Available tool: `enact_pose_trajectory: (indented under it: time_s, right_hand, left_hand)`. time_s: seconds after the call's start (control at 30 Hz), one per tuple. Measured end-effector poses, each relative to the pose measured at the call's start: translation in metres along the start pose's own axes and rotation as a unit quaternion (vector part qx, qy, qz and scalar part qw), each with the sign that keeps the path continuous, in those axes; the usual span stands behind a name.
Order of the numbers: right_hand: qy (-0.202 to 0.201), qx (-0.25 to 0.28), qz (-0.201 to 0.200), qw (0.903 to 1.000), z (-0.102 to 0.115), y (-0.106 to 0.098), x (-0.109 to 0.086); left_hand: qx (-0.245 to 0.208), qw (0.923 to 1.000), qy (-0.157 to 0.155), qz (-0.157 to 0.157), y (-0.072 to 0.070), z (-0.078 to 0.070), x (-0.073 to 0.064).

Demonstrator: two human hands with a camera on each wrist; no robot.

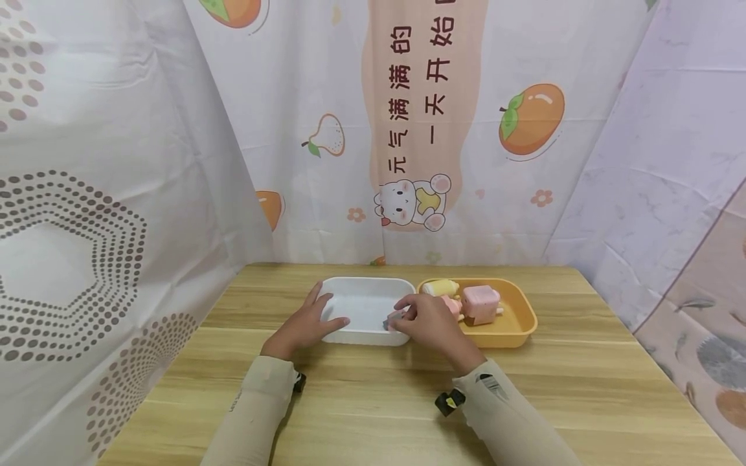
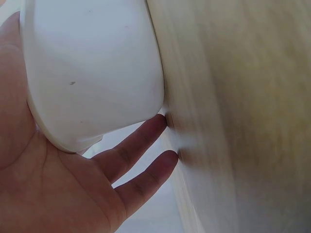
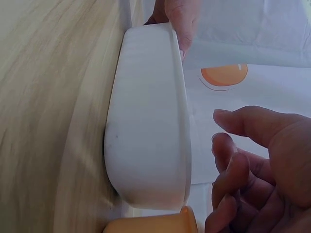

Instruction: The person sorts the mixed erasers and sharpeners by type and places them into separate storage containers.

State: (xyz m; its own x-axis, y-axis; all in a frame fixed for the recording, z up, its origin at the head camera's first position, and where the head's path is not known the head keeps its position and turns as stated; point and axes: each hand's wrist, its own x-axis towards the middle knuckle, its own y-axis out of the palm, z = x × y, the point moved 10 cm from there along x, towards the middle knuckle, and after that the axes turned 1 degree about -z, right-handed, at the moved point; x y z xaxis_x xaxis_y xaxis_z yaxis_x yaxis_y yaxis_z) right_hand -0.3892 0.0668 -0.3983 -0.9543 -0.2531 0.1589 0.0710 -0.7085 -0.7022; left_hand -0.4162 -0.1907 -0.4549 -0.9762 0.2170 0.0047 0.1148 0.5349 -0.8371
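Note:
A white tray (image 1: pixel 361 337) stands on the table with its left end in my left hand (image 1: pixel 303 327). My thumb lies over the near rim and the fingers spread round the end; two fingertips (image 2: pixel 160 120) reach down to the tabletop in the left wrist view. My right hand (image 1: pixel 431 320) hovers over the tray's right end, fingers loosely bent and thumb apart from them, with nothing visible between them in the right wrist view. A small grey-blue thing (image 1: pixel 389 321) shows at the right fingertips, partly hidden; I cannot tell its kind.
Right beside the white tray is an orange-yellow tray (image 1: pixel 519 336). It holds a pale yellow bottle-like thing (image 1: pixel 441 287), a pink blocky thing (image 1: pixel 480 304) with a short white stub, and a smaller pink thing (image 1: pixel 451 305). A printed curtain (image 1: pixel 326 213) hangs behind the wooden table (image 1: pixel 361 414).

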Motion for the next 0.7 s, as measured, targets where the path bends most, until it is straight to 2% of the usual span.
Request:
enact_pose_trajectory:
  time_s: [0.4, 0.7]
  right_hand:
    - [0.004, -0.006, -0.010, 0.9999, 0.000, -0.009, -0.006]
    - [-0.013, -0.052, -0.022, 0.9983, 0.000, -0.022, -0.013]
  left_hand:
    - [0.006, 1.0000, 0.001, 0.004, 0.000, -0.001, -0.002]
    - [0.013, 0.9999, 0.002, 0.004, 0.000, 0.000, 0.000]
